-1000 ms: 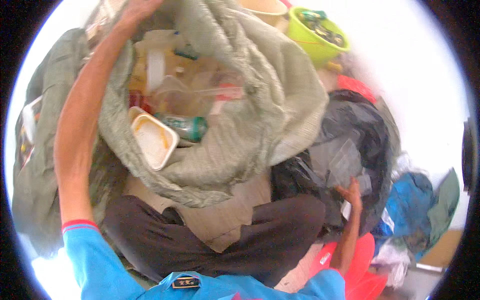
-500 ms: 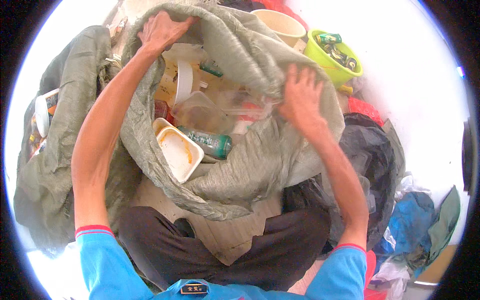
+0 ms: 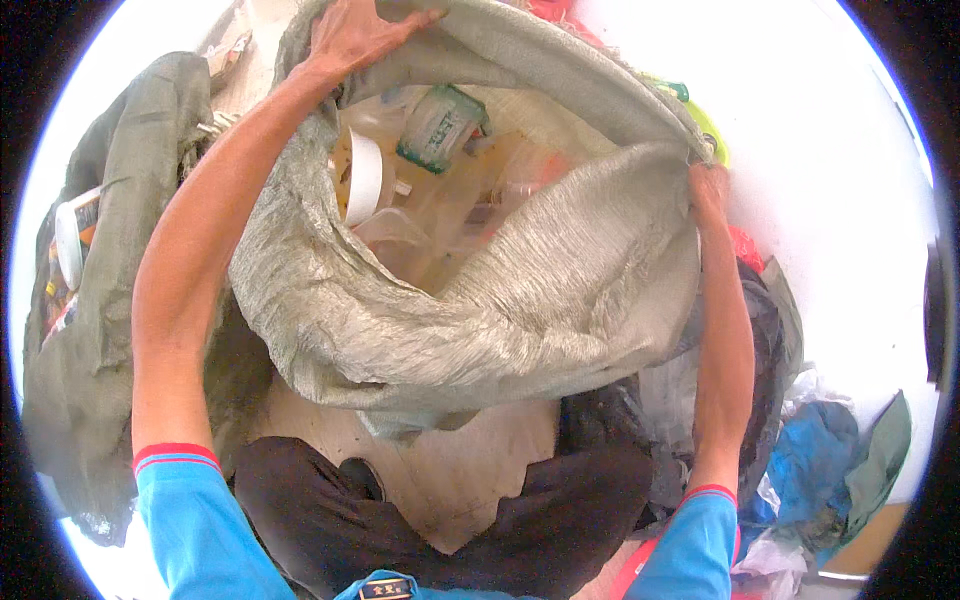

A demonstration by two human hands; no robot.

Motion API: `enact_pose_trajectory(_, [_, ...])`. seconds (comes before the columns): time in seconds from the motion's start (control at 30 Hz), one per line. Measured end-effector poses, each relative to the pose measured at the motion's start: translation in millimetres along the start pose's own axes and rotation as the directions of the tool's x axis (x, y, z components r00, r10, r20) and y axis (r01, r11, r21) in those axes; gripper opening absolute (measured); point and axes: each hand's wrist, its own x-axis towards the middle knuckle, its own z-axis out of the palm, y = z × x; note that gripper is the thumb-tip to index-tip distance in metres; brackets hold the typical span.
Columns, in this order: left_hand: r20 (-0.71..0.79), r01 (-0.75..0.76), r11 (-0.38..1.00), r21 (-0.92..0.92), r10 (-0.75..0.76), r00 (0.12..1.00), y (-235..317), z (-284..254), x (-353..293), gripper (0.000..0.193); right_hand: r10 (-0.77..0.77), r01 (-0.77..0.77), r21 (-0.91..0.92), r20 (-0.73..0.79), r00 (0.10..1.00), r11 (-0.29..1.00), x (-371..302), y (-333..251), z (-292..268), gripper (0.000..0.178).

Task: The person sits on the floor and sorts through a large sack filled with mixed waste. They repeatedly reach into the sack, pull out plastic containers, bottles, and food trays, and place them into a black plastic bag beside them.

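Note:
A large grey-green woven sack (image 3: 340, 330) stands in front of my crossed legs, its mouth stretched wide. At the far left rim my left hand (image 3: 360, 35) grips the cloth, thumb stretched along the inside and fingers partly hidden. My right hand (image 3: 709, 190) is closed on the rim at the far right corner, seen mostly from the back. Inside the sack lie a green can (image 3: 440, 128), a white round container (image 3: 366, 178) on its side and clear plastic containers (image 3: 395, 228). The near side of the sack sags over the rest of the contents.
Another grey-green sack (image 3: 120, 300) with litter in its opening stands at the left. A lime-green bucket (image 3: 712, 135) shows behind the right rim. Black plastic bags (image 3: 765, 330) and crumpled blue plastic (image 3: 820, 450) lie at the right.
Both hands have moved up and away from me, the right also outward, pulling the rim wider. The near side has risen over the white tray. The green can in view lies farther back.

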Motion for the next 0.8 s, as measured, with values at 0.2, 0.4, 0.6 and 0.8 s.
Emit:
enact_pose_trajectory(0.2, [0.022, -0.098, 0.994, 0.045, 0.097, 0.995, -37.0, 54.6, 27.2, 0.11, -0.126, 0.153, -0.075, 0.288, 0.949, 0.985, 36.1, 6.6, 83.7, 0.043])
enact_pose_trajectory(0.4, [0.293, 0.049, 0.997, -0.067, -0.028, 0.956, -88.1, 90.5, 27.1, 0.114, -0.172, 0.006, 0.307, 0.517, 0.839, 0.952, -16.9, 33.3, 140.4, 0.047])
enact_pose_trajectory(0.6, [0.593, -0.137, 0.99, -0.046, 0.137, 0.793, -142.6, 108.0, 24.8, 0.061, -0.17, -0.063, 0.322, 0.645, 0.745, 0.945, -17.6, 24.6, 144.2, 0.05])
enact_pose_trajectory(0.8, [0.619, 0.299, 0.954, -0.029, -0.218, 0.755, -182.5, 143.1, 1.2, 0.061, -0.249, 0.176, 0.176, 0.663, 0.706, 0.968, -14.5, 11.9, 157.6, 0.043])
